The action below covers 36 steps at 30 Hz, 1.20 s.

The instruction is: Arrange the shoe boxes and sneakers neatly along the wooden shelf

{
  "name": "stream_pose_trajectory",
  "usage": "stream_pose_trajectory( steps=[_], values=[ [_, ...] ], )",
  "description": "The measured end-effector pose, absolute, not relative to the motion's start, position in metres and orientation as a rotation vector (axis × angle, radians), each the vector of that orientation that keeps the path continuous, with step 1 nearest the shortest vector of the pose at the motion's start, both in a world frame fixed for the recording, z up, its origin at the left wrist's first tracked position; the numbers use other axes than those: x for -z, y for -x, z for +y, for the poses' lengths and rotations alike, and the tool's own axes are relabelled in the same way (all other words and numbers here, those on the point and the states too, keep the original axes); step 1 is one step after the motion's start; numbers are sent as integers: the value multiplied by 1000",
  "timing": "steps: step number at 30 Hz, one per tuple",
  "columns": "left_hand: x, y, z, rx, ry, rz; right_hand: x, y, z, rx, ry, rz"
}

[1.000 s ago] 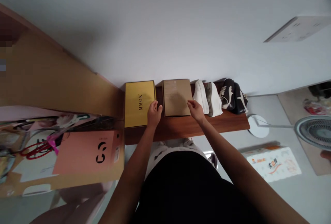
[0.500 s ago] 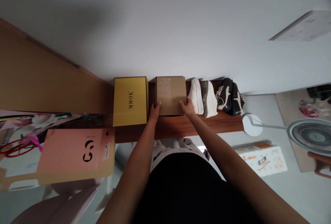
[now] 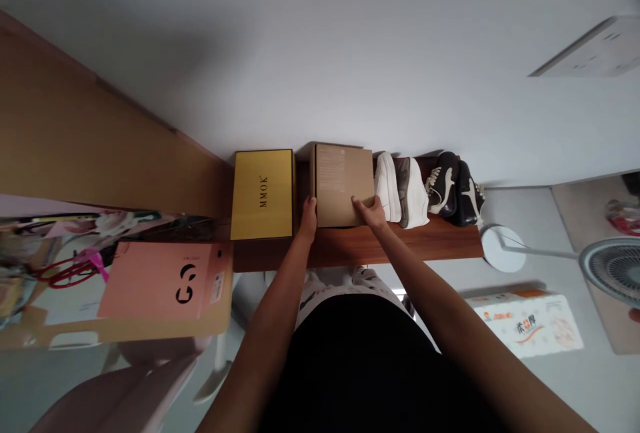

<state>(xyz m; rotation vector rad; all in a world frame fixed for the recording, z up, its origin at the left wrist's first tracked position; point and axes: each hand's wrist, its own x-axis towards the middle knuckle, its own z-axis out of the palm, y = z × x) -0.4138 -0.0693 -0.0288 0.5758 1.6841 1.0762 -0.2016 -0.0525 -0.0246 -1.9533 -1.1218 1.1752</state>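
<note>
A brown cardboard box (image 3: 340,179) with small print on its lid is between my two hands on the wooden shelf. My left hand (image 3: 309,216) presses against the box's near left edge, fingers mostly hidden. My right hand (image 3: 373,211) grips its near right corner, with the thumb over the top. To the left sits a yellow box (image 3: 263,196) marked MMOK, apart from the brown one. Just right of my right hand stand white sneakers (image 3: 390,186), with black-and-white sneakers (image 3: 443,183) beyond them.
The wooden shelf board (image 3: 400,246) runs along a white wall. At left, a desk holds a pink box (image 3: 160,279) and red scissors (image 3: 65,273); a pink chair (image 3: 120,386) is below. On the right are a fan (image 3: 615,269) and a white printed package (image 3: 530,326).
The whole view has shifted, so things appear farther right. The brown box is slightly tilted, and more of its left side shows. Both hands stay on it.
</note>
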Motion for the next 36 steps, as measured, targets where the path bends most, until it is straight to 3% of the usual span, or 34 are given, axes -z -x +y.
stream_pose_trajectory(
  steps=[8,14,26,36],
  values=[
    [-14,430,-99,-1094,-528,1429,20,198,-61,-1413,1483,-1002],
    [-32,428,-113,-1085,-388,1336,21,215,-68,-1321,1632,-1147],
    [-30,417,-115,-1155,-399,1373,-25,236,-85,-1766,1349,-1025],
    [-21,422,-115,-1131,-569,1428,-27,242,-84,-1809,1364,-991]
  ],
)
